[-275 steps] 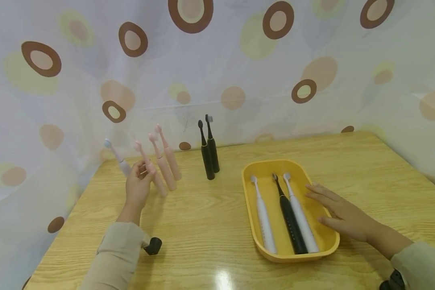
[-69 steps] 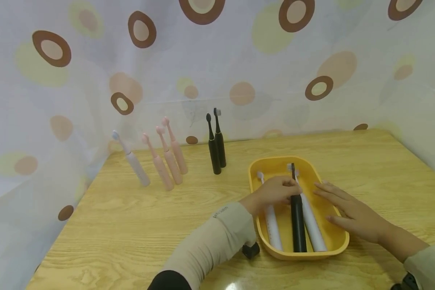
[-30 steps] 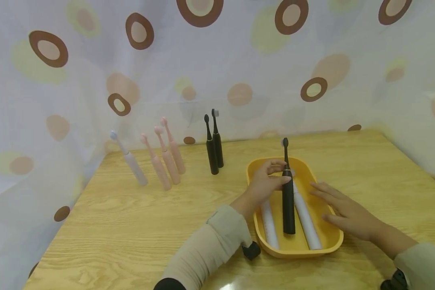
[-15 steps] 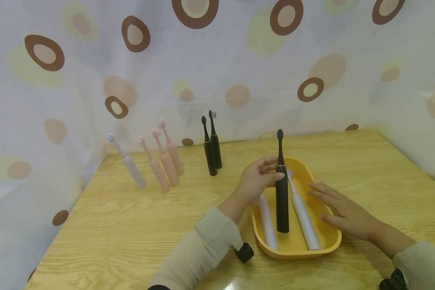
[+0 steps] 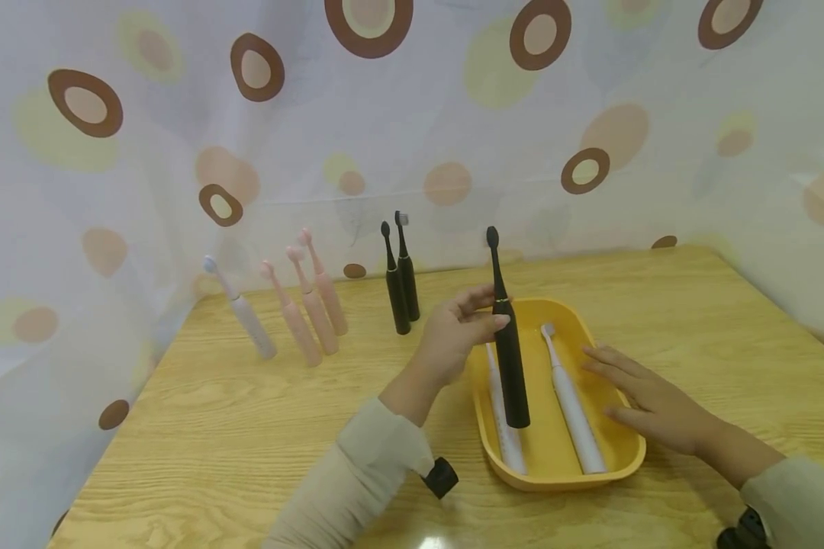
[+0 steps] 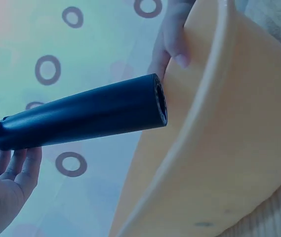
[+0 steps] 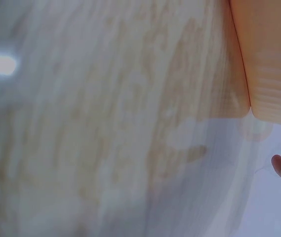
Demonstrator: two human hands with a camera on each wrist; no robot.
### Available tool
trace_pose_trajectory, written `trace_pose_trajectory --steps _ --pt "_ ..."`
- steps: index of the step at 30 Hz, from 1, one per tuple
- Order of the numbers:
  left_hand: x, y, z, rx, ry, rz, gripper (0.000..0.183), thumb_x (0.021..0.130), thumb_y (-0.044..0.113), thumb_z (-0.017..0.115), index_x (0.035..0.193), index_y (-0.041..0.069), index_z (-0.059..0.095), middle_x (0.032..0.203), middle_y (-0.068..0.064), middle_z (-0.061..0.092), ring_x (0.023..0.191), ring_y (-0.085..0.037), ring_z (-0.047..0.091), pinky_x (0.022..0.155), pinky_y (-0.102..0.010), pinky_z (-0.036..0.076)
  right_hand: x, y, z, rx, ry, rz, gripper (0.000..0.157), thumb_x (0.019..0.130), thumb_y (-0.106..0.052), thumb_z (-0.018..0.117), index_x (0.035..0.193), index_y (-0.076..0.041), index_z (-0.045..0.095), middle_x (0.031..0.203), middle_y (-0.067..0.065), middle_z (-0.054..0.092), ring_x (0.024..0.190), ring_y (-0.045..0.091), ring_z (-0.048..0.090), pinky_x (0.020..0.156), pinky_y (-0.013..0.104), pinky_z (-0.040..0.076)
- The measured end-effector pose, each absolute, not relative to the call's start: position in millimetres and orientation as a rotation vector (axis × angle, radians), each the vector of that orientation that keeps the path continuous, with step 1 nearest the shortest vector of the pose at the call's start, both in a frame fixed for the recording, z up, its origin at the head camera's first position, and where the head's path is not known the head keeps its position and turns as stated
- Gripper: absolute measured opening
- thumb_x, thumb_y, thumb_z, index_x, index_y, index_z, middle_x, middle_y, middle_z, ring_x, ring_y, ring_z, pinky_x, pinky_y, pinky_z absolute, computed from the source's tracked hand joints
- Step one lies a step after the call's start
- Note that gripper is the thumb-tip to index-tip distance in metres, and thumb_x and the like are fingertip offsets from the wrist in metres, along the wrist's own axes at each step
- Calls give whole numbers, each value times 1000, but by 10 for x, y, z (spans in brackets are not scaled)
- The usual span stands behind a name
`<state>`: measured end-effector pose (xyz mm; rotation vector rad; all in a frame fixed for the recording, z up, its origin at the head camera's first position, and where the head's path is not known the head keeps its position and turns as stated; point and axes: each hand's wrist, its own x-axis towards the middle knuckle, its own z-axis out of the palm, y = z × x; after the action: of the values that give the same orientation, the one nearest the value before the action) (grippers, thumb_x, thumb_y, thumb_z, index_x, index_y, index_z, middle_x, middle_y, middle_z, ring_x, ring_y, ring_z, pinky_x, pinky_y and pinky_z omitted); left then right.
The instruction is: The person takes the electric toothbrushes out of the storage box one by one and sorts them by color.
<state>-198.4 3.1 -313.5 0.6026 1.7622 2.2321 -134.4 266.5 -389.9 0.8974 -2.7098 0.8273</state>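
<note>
Over the tray (image 5: 542,450), the left hand (image 5: 446,339) pinched the black brush (image 5: 511,374), seemingly best raised clear of the rim (image 5: 563,483); the right hand (image 5: 659,404) lay spread by it.

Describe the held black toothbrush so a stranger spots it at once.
Find the yellow tray on the wooden table. Near its left side, the left hand holds a black toothbrush, head up. It alone is held: two white toothbrushes lie in the tray; two black toothbrushes stand farther back.
</note>
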Motion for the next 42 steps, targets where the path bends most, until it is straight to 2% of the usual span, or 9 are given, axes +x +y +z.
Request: trace_pose_trajectory --steps 2,6,9,11,20,25,30,36,42 --pt "-1991 -19 -3100 611 1776 2232 37 79 -5 57 116 -1 50 107 -10 54 86 -15 55 74 -30 48 -1343 2667 -3892 897 -2714 829 56 81 -11 56 132 -6 33 138 12 23 129 18 8 102 37 12" --pt "-2005 -121 -3039 599 1794 2260 38 80 -6 56 117 -1 49 109 -12 53 86 -15 55 75 -31 47 -1355 2677 -3890 909 -2708 842 55 81 -10 56 131 -5 34 138 14 23 129 20 8 100 48 14" --pt "-2014 -194 -3008 595 1801 2294 39 79 -7 56 117 -2 49 109 -13 54 85 -15 55 76 -32 47 -1367 2683 -3900 905 -2717 846 55 81 -10 56 131 -4 34 138 14 23 129 22 8 100 49 14" --pt "-2018 -239 -2999 602 1813 2306 39 79 -8 55 117 -3 48 108 -13 54 84 -14 55 76 -33 47 -1369 2685 -3902 900 -2726 851 55 81 -10 56 131 -4 34 138 14 22 129 21 8 101 44 13" --pt "-2089 -429 -3020 622 1927 2316 36 79 -9 55 114 -3 47 108 -15 53 85 -14 54 77 -32 47 -1373 2683 -3869 929 -2690 865 57 80 -10 57 132 -5 33 138 14 23 129 20 8 99 50 14" --pt "-2137 -516 -3035 562 1974 2324 37 78 -9 56 113 -2 46 104 -9 53 85 -14 52 77 -29 46 -1373 2694 -3873 935 -2704 860 57 81 -10 57 132 -6 32 139 13 22 129 17 7 103 36 11" --pt "-2182 -600 -3047 512 2043 2310 37 78 -8 57 113 -1 46 103 -8 52 86 -14 51 78 -28 45 -1367 2699 -3882 921 -2710 853 56 81 -10 57 131 -5 34 138 14 22 128 16 7 102 38 13" --pt "-2250 -695 -3088 455 2118 2291 37 78 -6 58 112 1 47 105 -8 52 89 -16 51 75 -27 45 -1369 2703 -3903 884 -2737 826 54 81 -11 57 130 -6 36 138 11 23 129 17 8 101 24 11" --pt "-2333 -753 -3128 408 2162 2323 34 76 -9 58 107 1 48 103 -8 52 89 -18 52 78 -29 45 -1375 2705 -3908 881 -2743 826 54 81 -11 57 130 -6 36 139 10 23 129 18 9 101 23 10"
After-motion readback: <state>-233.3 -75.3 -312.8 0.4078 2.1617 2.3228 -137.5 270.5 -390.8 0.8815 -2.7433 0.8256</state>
